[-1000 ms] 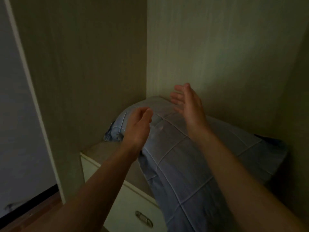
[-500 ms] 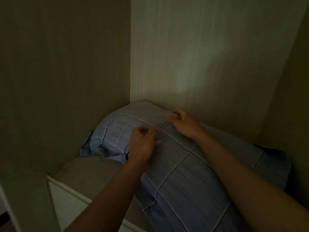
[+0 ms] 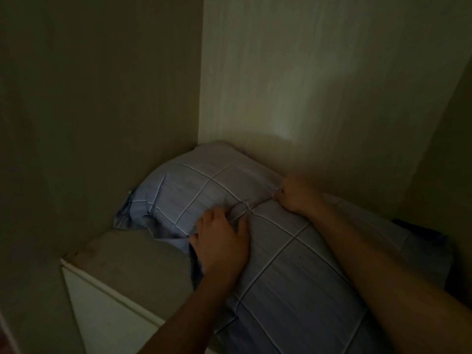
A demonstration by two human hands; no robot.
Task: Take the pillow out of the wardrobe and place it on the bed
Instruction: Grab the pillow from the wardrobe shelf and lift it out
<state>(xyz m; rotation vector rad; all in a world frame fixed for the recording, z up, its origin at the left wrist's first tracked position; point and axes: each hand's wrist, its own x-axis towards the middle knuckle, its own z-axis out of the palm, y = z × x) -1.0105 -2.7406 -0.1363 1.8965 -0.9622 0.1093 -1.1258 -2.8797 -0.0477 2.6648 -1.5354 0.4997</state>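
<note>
A pale blue pillow (image 3: pixel 194 185) with a white grid pattern lies in the dim wardrobe, leaning into the back left corner and hanging over the shelf's front. My left hand (image 3: pixel 222 241) is on the pillow's near left edge, its fingers curled into the cover and bunching the fabric. My right hand (image 3: pixel 296 194) grips the cover at the pillow's far edge, close to the back panel, with its fingers curled round the cloth. The bed is out of view.
The wardrobe's left side panel (image 3: pixel 97 111) and back panel (image 3: pixel 319 85) close in the pillow. A white drawer unit (image 3: pixel 107 302) forms the shelf beneath it. A dark cloth (image 3: pixel 424 231) lies behind the pillow at the right.
Both hands have come down from the air onto the pillow and taken hold of its cover. The view has moved closer into the wardrobe.
</note>
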